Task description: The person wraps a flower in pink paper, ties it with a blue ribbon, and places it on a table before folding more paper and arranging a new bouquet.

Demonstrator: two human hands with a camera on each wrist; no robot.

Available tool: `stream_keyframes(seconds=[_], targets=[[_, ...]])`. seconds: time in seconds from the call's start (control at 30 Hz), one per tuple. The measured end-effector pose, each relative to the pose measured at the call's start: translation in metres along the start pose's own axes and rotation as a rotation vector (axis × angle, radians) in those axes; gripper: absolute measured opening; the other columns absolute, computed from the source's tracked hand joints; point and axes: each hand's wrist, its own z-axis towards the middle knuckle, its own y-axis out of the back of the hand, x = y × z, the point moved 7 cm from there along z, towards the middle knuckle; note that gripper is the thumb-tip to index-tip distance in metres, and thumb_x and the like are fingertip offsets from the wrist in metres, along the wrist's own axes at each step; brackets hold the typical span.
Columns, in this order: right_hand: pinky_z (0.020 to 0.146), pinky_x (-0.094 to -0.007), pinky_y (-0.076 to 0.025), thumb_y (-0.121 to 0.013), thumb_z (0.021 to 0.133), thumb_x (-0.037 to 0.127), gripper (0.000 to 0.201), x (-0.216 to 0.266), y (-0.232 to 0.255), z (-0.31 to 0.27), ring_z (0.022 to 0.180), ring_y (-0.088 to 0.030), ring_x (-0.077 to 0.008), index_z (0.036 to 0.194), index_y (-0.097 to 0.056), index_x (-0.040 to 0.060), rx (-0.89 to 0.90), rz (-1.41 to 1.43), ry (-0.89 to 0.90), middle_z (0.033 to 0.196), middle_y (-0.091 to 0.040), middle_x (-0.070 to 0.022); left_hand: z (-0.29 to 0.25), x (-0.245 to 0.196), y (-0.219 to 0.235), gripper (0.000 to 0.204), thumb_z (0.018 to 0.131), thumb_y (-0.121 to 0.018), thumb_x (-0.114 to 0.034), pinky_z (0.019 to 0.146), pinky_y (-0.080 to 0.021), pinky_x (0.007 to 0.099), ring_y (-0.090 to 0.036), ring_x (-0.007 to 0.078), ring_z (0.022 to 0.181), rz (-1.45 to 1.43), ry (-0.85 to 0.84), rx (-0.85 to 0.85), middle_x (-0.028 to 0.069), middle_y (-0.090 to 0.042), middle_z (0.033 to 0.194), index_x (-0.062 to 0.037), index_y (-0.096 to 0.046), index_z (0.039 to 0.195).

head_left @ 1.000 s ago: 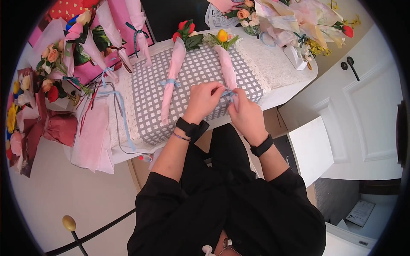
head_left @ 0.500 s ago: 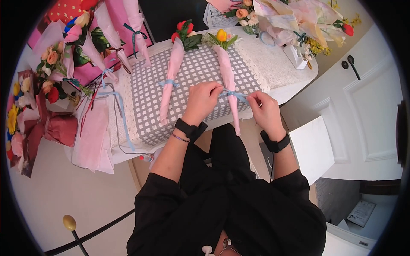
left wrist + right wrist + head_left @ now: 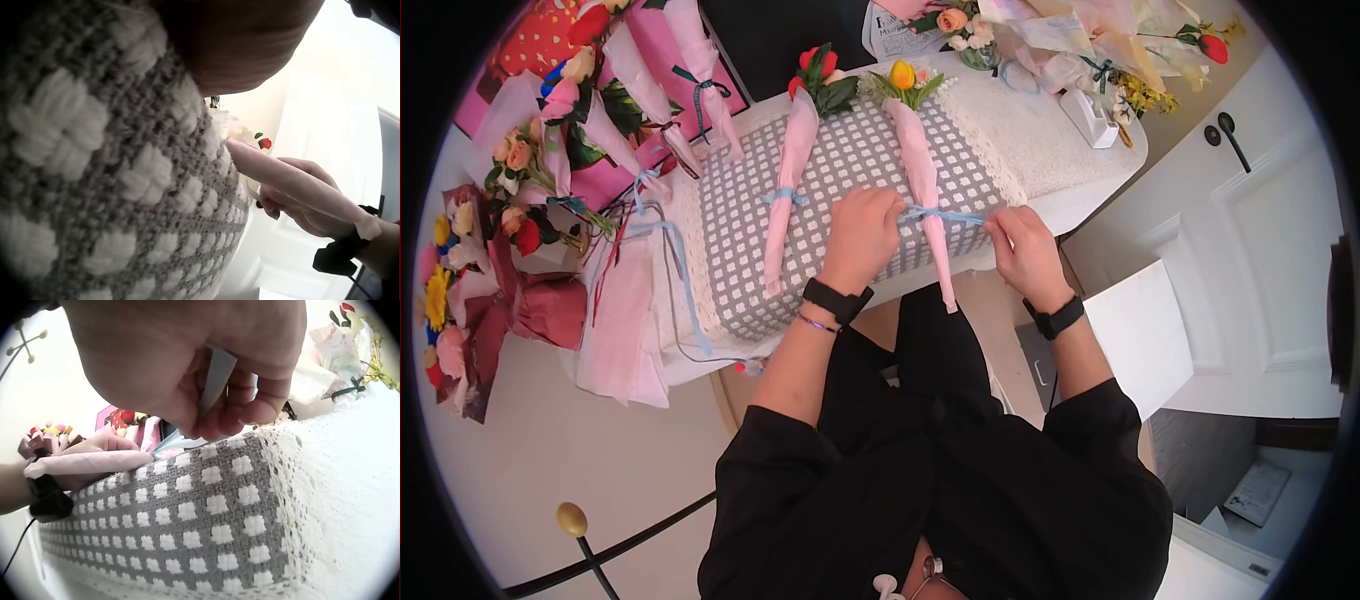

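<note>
In the head view a pink paper-wrapped bouquet (image 3: pixel 914 158) lies on a grey-and-white checked cloth (image 3: pixel 855 135), a yellow tulip (image 3: pixel 902 74) at its top. Its narrow lower end sticks out past the table's front edge. A light blue ribbon (image 3: pixel 962 217) crosses the lower part of the wrap and stretches out to both sides. My left hand (image 3: pixel 863 235) pinches the ribbon just left of the bouquet. On the other side my right hand (image 3: pixel 1030 255) pinches the other end; a ribbon tail (image 3: pixel 217 378) shows within its curled fingers in the right wrist view.
A second wrapped bouquet (image 3: pixel 791 150) with red flowers lies to the left, tied with blue ribbon. Further left are pink paper sheets (image 3: pixel 622 320) and several bouquets. A white tape dispenser (image 3: pixel 1088 120) and more wrapped flowers (image 3: pixel 1060 40) sit at the back right.
My right hand has let go of the bouquet's lower end and moved right, drawing the ribbon out straight. My left hand has shifted slightly left. The bouquet's lower end now shows.
</note>
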Motion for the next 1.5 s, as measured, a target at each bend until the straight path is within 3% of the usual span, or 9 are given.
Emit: stream_keyframes(seconds=[0.13,0.2,0.3,0.4,0.53,0.73,0.8,0.97,1.5], targets=[[0.071,-0.0404,-0.049,-0.066,0.086,0.011,0.01,-0.007,0.009,0.008,0.079,-0.059,-0.0337,0.084,-0.062,0.0023,0.031,0.01,0.009,0.078,-0.063,-0.0142,0.001,-0.002,0.007,0.012,0.089,-0.065,-0.012,0.069,-0.048,0.0395,-0.06,0.0302,0.073,-0.084,0.015,0.041,0.0138,-0.065,0.081,0.0005,-0.068,0.091],[0.07,-0.04,-0.049,-0.069,0.085,0.016,0.014,0.0,0.018,0.025,0.077,-0.061,-0.0335,0.085,-0.064,0.0023,-0.011,0.034,0.043,0.078,-0.063,-0.0146,0.002,0.002,0.008,0.019,0.09,-0.068,-0.014,0.064,-0.048,0.0311,-0.059,0.0189,0.068,-0.254,0.225,0.029,0.0098,-0.065,0.084,0.0011,-0.066,0.102],[0.065,-0.0406,-0.053,-0.07,0.084,0.039,0.04,-0.007,-0.001,0.058,0.069,-0.067,-0.0352,0.089,-0.071,-0.0001,0.239,0.093,-0.295,0.075,-0.068,-0.0168,-0.001,0.009,0.008,0.025,0.09,-0.069,-0.014,0.063,-0.047,0.0248,-0.056,0.0104,0.068,-0.324,0.277,-0.021,0.0067,-0.065,0.086,0.0008,-0.064,0.11],[0.067,-0.0441,-0.054,-0.067,0.081,0.053,0.055,0.002,-0.035,0.091,0.07,-0.068,-0.0387,0.083,-0.072,-0.0015,0.472,-0.164,-0.323,0.074,-0.069,-0.022,-0.011,0.013,0.006,0.027,0.09,-0.069,-0.012,0.064,-0.046,0.0234,-0.056,0.0087,0.069,-0.413,0.352,-0.016,0.006,-0.065,0.087,0.0002,-0.063,0.112],[0.072,-0.0456,-0.054,-0.065,0.078,0.057,0.063,0.008,-0.071,0.115,0.075,-0.068,-0.0408,0.079,-0.071,-0.0055,0.45,-0.182,-0.208,0.076,-0.067,-0.0272,-0.016,-0.006,0.047,0.023,0.088,-0.067,-0.012,0.064,-0.049,0.0293,-0.059,0.0167,0.07,-0.28,0.311,-0.047,0.009,-0.064,0.088,-0.0008,-0.063,0.108],[0.074,-0.0439,-0.054,-0.065,0.079,0.04,0.049,-0.016,-0.082,0.122,0.075,-0.067,-0.0433,0.085,-0.07,-0.0078,0.447,-0.101,-0.257,0.079,-0.067,-0.0276,0.003,0.036,0.117,0.04,0.088,-0.067,-0.026,0.079,-0.052,0.0509,-0.064,0.0447,0.091,0.217,0.276,-0.046,0.0246,-0.06,0.111,-0.0001,-0.056,0.116],[0.072,-0.0448,-0.055,-0.066,0.08,0.031,0.039,-0.006,-0.054,0.115,0.078,-0.069,-0.0415,0.095,-0.068,-0.0049,0.294,0.079,-0.394,0.086,-0.07,-0.0257,0.012,0.061,0.117,0.048,0.086,-0.069,-0.033,0.081,-0.053,0.0496,-0.065,0.044,0.095,0.33,0.4,0.106,0.0289,-0.061,0.108,0.0038,-0.056,0.115],[0.065,-0.0455,-0.054,-0.067,0.083,0.026,0.034,0.06,0.002,0.094,0.075,-0.068,-0.043,0.098,-0.059,-0.0028,0.041,0.122,-0.168,0.078,-0.066,-0.0262,0.016,0.102,0.093,0.062,0.077,-0.077,-0.039,0.086,-0.052,0.0466,-0.066,0.0441,0.098,0.17,0.552,0.401,0.0307,-0.066,0.103,0.0096,-0.058,0.111],[0.058,-0.043,-0.053,-0.067,0.087,0.019,0.024,0.116,0.026,0.186,0.066,-0.069,-0.0372,0.1,-0.055,0.0029,-0.164,0.344,0.097,0.076,-0.067,-0.0206,-0.04,0.075,0.128,0.053,0.085,-0.071,-0.026,0.079,-0.053,0.035,-0.065,0.023,0.088,-0.347,0.577,0.151,0.0152,-0.066,0.101,0.0039,-0.049,0.123]])
